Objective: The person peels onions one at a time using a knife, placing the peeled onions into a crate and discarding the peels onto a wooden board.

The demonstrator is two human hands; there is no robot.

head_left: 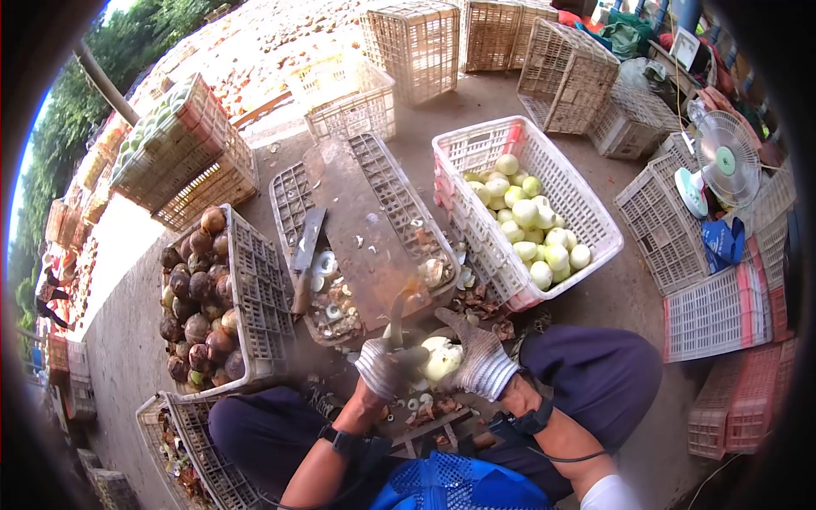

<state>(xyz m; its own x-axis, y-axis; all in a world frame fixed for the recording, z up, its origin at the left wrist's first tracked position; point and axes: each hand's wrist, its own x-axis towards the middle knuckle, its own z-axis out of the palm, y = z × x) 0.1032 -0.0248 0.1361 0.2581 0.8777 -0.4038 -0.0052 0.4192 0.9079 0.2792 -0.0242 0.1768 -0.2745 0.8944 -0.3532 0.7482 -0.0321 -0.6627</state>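
Both my hands wear dirty work gloves and meet low in the centre. My left hand (380,365) is closed around a curved tool (397,316). In my right hand (483,355) is a pale, partly peeled onion (442,359), close beside my left fingers. Beyond them, a worn board (361,229) lies across upturned crates, with a cleaver (308,246) and onion scraps at its left side. Peeled onions (529,217) fill part of a white and pink crate (586,183) on the right. Unpeeled brown onions (200,293) fill a crate (259,297) on the left.
Onion skins lie on the ground around the board. A crate of scraps (200,433) stands at the lower left. Stacked crates (183,153) with green produce are at the upper left, more crates (565,72) behind. A fan (725,160) stands at the right.
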